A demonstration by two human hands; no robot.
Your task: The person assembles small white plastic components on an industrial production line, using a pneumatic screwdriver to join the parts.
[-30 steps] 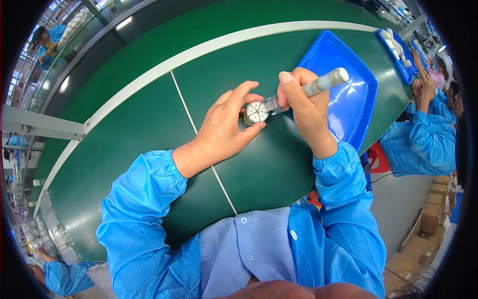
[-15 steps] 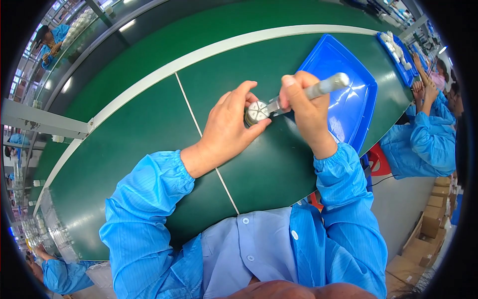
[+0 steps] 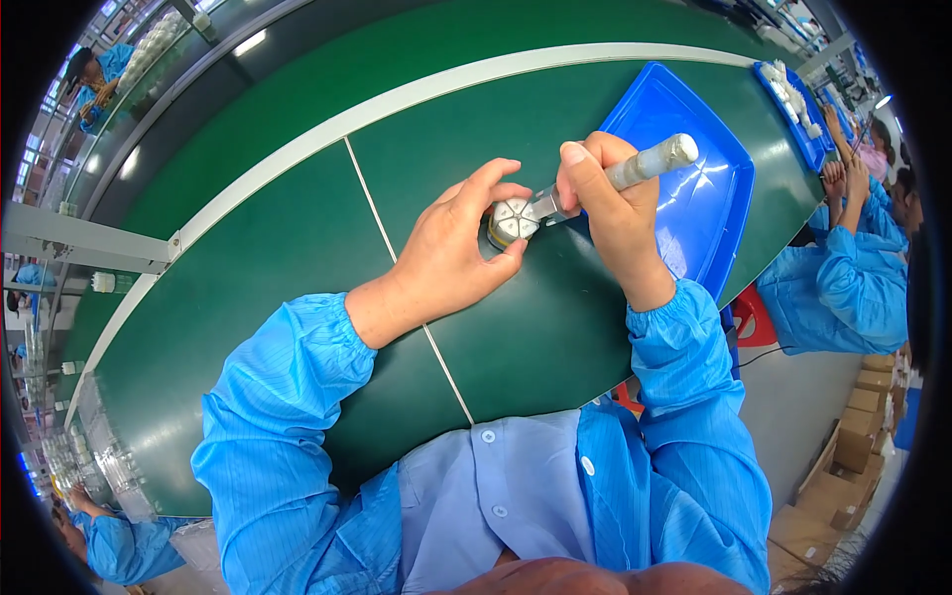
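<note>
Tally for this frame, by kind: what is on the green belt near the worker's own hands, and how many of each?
Round metal part, held by the left hand: 1
Hand tool with pale wrapped handle, in the right hand: 1
Blue tray by the right hand: 1
Total: 3

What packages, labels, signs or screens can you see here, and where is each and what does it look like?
Cardboard boxes: stacked on the floor at the lower right, beyond the right sleeve; brown, rectangular.
No labels, signs or screens can be made out.
</note>
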